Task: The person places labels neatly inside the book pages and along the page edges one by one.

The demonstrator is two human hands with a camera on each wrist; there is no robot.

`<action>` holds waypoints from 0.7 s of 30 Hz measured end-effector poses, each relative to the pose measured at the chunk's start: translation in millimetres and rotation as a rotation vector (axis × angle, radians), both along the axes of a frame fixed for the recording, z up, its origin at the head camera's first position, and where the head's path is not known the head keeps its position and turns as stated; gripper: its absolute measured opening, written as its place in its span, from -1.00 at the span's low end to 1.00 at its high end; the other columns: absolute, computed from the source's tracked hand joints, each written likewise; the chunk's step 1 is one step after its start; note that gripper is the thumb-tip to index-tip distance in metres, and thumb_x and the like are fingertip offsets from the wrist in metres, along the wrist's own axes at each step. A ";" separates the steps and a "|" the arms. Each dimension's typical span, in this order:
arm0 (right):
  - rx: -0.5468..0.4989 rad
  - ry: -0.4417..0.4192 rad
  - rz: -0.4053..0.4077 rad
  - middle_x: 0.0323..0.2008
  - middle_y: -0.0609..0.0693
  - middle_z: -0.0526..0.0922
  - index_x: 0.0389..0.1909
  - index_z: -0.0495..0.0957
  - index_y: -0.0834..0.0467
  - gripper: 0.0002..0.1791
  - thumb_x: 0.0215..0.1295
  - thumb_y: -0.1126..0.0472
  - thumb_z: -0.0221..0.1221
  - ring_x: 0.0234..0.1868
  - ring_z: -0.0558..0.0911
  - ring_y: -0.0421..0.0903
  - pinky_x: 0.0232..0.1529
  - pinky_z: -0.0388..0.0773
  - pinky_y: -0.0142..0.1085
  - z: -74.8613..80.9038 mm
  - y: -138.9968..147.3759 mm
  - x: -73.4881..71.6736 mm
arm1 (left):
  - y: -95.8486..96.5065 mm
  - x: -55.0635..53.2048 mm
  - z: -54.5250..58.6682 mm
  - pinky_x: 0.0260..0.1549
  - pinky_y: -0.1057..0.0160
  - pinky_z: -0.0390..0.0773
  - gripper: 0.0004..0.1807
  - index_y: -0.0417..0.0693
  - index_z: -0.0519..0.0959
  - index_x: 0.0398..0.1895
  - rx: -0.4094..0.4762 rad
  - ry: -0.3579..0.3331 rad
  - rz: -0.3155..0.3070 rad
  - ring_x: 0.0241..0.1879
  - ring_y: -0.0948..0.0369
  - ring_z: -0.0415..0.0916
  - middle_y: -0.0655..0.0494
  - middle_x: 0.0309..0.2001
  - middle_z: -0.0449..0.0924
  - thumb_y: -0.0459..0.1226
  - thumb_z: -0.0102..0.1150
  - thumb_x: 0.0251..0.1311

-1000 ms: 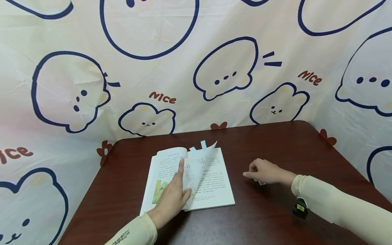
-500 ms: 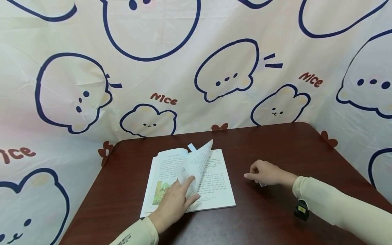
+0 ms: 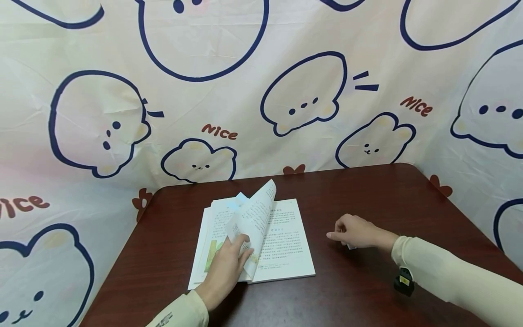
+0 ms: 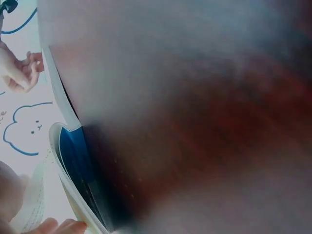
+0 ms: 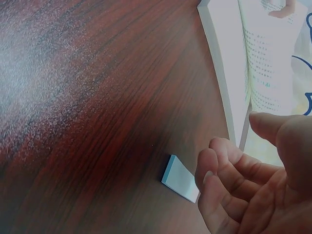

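Note:
An open book (image 3: 282,245) with printed pages lies on the table. My left hand (image 3: 222,270) is over its lower middle, finger and thumb pinching a lifted page (image 3: 257,213) that curls up and leans left. A pale blue sticky tab (image 3: 241,197) shows at the top, behind that page. To the right of the book, my right hand (image 3: 353,230) rests low over the table with loosely curled fingers, holding nothing. In the right wrist view, a small pad of sticky notes (image 5: 180,180) lies right at its fingertips, partly hidden by them.
The dark reddish-brown table (image 3: 367,195) has rounded far corners. Behind and beside it hangs a pale cloth (image 3: 229,100) printed with cartoon outlines. A small black device (image 3: 404,281) is strapped at the right wrist.
The lifted page has swung left, carrying its blue tab over toward the left page. My left hand's pointing finger has bent and drawn back onto the page. The right hand stays put.

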State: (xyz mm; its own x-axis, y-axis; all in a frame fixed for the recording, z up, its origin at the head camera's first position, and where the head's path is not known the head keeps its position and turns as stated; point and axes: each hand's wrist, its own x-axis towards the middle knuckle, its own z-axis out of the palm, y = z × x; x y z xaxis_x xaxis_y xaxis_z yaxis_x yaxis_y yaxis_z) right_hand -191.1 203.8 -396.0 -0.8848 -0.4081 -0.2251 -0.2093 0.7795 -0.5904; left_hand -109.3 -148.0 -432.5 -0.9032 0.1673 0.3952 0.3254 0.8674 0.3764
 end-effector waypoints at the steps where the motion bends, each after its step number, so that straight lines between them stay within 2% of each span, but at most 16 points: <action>1: -0.001 0.002 0.003 -0.67 -0.04 0.56 -0.47 0.59 0.16 -0.63 0.42 -0.03 0.22 -0.65 0.50 -0.17 -0.53 0.44 -0.27 0.0 -0.1 0.0 | -0.8 0.2 -0.3 -0.44 0.22 0.59 -0.80 -0.02 0.52 -0.06 0.002 0.007 0.000 -0.32 0.12 0.65 -0.18 -0.09 0.62 -0.32 0.28 0.30; 6: 0.004 0.001 0.009 -0.67 -0.03 0.55 -0.50 0.58 0.16 -0.62 0.41 -0.04 0.23 -0.66 0.48 -0.17 -0.54 0.43 -0.28 -2.1 -1.6 0.7 | -5.5 3.0 -1.5 -0.34 0.12 0.65 -0.72 -0.06 0.53 -0.03 -0.010 0.025 -0.008 -0.25 0.02 0.68 -0.24 -0.05 0.61 -0.52 0.19 0.27; 9: 0.007 0.000 0.015 -0.68 -0.05 0.53 -0.52 0.58 0.15 -0.60 0.40 -0.06 0.23 -0.67 0.47 -0.18 -0.55 0.42 -0.30 -4.3 -2.2 1.2 | -7.1 5.3 -2.5 -0.36 0.11 0.64 -0.59 -0.04 0.50 0.12 -0.018 0.008 0.000 -0.22 0.00 0.66 -0.29 0.07 0.54 -0.54 0.20 0.25; 13: -0.001 0.009 0.028 -0.69 -0.07 0.52 -0.52 0.57 0.15 -0.59 0.40 -0.07 0.23 -0.68 0.46 -0.18 -0.55 0.41 -0.29 -5.4 -2.8 1.5 | -8.3 5.0 -4.3 -0.58 0.30 0.49 -0.31 0.12 0.37 0.39 -0.015 -0.012 0.004 -0.28 0.01 0.58 -0.31 0.42 0.22 -0.59 0.14 0.24; 14: -0.003 0.010 0.026 -0.69 -0.07 0.52 -0.52 0.57 0.15 -0.60 0.40 -0.06 0.23 -0.68 0.46 -0.18 -0.55 0.41 -0.28 -5.1 -2.8 1.3 | -8.5 4.4 -4.6 -0.63 0.34 0.42 -0.25 0.16 0.34 0.43 -0.011 -0.006 0.001 -0.33 0.02 0.55 -0.28 0.49 0.11 -0.60 0.14 0.22; 16: 0.001 0.011 0.023 -0.69 -0.06 0.53 -0.51 0.58 0.15 -0.60 0.40 -0.06 0.23 -0.69 0.46 -0.18 -0.55 0.41 -0.28 -3.9 -2.4 1.5 | -8.9 2.4 -5.8 -0.66 0.37 0.37 -0.17 0.21 0.32 0.46 -0.034 0.038 -0.001 -0.26 -0.02 0.56 -0.24 0.57 -0.04 -0.61 0.17 0.17; 18: 0.008 0.011 0.019 -0.67 -0.03 0.55 -0.50 0.58 0.15 -0.61 0.40 -0.06 0.23 -0.68 0.47 -0.18 -0.55 0.41 -0.29 -2.2 -2.0 1.6 | -9.4 0.8 -6.1 -0.57 0.30 0.49 -0.12 0.22 0.34 0.45 -0.085 0.112 0.005 -0.14 -0.07 0.58 -0.24 0.58 -0.05 -0.60 0.28 0.07; 20: 0.020 0.009 0.015 -0.65 -0.02 0.56 -0.49 0.59 0.15 -0.61 0.40 -0.07 0.23 -0.68 0.47 -0.18 -0.55 0.43 -0.30 -0.8 -1.5 1.6 | -10.2 -1.2 -6.2 -0.30 0.14 0.62 -0.07 0.20 0.37 0.43 -0.165 0.195 0.023 0.12 -0.18 0.51 -0.25 0.57 0.00 -0.56 0.40 -0.05; 21: 0.021 0.009 0.017 -0.64 0.00 0.57 -0.48 0.59 0.15 -0.61 0.41 -0.07 0.23 -0.68 0.47 -0.18 -0.55 0.43 -0.30 0.0 -1.3 1.7 | -10.4 -2.3 -5.7 -0.13 0.02 0.62 -0.05 0.20 0.38 0.42 -0.212 0.229 0.034 0.27 -0.21 0.41 -0.25 0.56 0.03 -0.54 0.45 -0.11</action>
State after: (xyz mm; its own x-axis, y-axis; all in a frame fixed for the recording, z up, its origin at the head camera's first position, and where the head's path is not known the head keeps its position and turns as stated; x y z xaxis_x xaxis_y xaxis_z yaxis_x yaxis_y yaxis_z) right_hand -189.4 202.6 -396.0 -0.8798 -0.4181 -0.2261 -0.2276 0.7882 -0.5718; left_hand -111.6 -158.4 -438.2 -0.8012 0.2389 0.5486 0.3503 0.9306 0.1063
